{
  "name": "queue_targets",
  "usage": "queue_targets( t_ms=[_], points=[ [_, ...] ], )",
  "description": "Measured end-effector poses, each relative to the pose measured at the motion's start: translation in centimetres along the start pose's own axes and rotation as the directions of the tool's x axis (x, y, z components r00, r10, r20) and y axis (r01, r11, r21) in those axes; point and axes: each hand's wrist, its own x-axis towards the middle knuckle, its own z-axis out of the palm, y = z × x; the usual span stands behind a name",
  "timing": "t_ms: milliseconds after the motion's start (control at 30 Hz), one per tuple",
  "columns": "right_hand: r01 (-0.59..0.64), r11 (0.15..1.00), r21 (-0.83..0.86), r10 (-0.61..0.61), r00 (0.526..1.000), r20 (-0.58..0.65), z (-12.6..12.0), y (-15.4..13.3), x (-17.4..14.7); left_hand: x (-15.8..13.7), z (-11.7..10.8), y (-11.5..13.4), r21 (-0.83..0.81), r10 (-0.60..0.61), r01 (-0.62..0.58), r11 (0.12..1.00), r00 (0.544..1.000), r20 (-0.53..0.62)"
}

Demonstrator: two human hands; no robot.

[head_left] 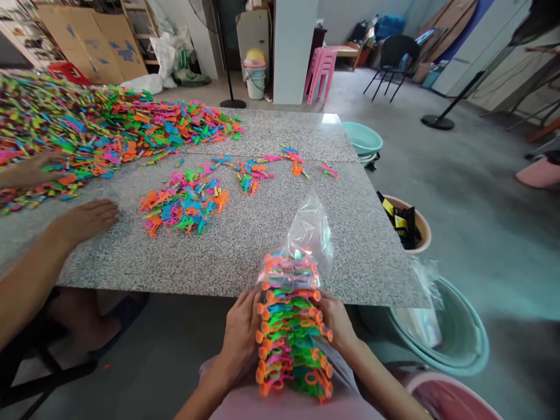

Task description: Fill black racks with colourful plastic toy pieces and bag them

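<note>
A person's two hands hold a stack of bright plastic toys [293, 326] upright at the edge of a speckled table [245, 256], its upper end inside a clear bag [310, 227] whose loose top stands crumpled over the tabletop. The left hand [240, 326] is partly closed, gripping the stack's left side; the right hand [339, 321] grips the other side, its fingers mostly hidden behind the toys. Glare and folds in the plastic blur the topmost pieces (their shapes are hard to make out). A smaller pile [184, 201] lies ahead and to the left, near a co-worker's hand [90, 219]. Beyond, a large heap [109, 125] runs out of frame, as does a pink tub [450, 399] at lower right.
</note>
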Motion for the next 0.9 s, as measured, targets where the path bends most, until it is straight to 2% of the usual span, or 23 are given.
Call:
queue_targets(
  t_ms=[67,100,200,267,367,500,567,667,733,800,900],
  points=[
    [0.025,0.999,0.034,-0.023,0.998,-0.053,-0.4,-0.5,0.6,0.7,0.3,-0.1,0.011,0.020,-0.020,1.000,0.998,-0.063],
    [0.038,0.999,0.030,-0.034,0.992,-0.125,-0.6,-0.6,0.9,1.1,0.4,-0.1,0.011,0.036,-0.035,0.999,0.996,-0.087],
    [0.066,0.998,-0.012,-0.066,0.930,-0.360,-1.1,-0.7,1.9,1.8,0.6,0.4,0.017,0.089,-0.087,0.996,0.986,-0.140],
    [0.130,0.988,-0.079,-0.151,0.902,-0.405,-1.6,-0.5,2.2,2.1,0.6,0.8,0.038,0.121,-0.116,0.993,0.978,-0.172],
    [0.250,0.953,-0.173,-0.295,0.894,-0.336,-2.4,-0.3,2.4,2.4,0.4,1.6,0.078,0.167,-0.156,0.985,0.970,-0.177],
    [0.350,0.903,-0.250,-0.411,0.873,-0.262,-3.3,-0.7,2.8,2.9,0.3,2.0,0.129,0.247,-0.230,0.965,0.959,-0.139],
    [0.430,0.853,-0.296,-0.504,0.828,-0.245,-3.7,-0.9,3.0,2.9,0.4,1.9,0.152,0.285,-0.264,0.952,0.948,-0.138],
    [0.579,0.720,-0.383,-0.676,0.711,-0.195,-4.6,-0.7,3.3,2.6,0.5,1.3,0.182,0.349,-0.324,0.928,0.928,-0.128],
    [0.634,0.647,-0.422,-0.739,0.659,-0.142,-5.1,-0.4,3.3,2.7,0.2,1.0,0.200,0.404,-0.382,0.903,0.911,-0.084],
    [0.645,0.633,-0.428,-0.742,0.664,-0.097,-5.4,-0.2,3.3,3.0,-0.5,0.9,0.218,0.449,-0.433,0.875,0.893,-0.024],
    [0.626,0.675,-0.390,-0.696,0.716,-0.058,-5.6,-0.5,3.5,4.0,-2.1,1.2,0.250,0.501,-0.499,0.830,0.864,0.061]
  ],
)
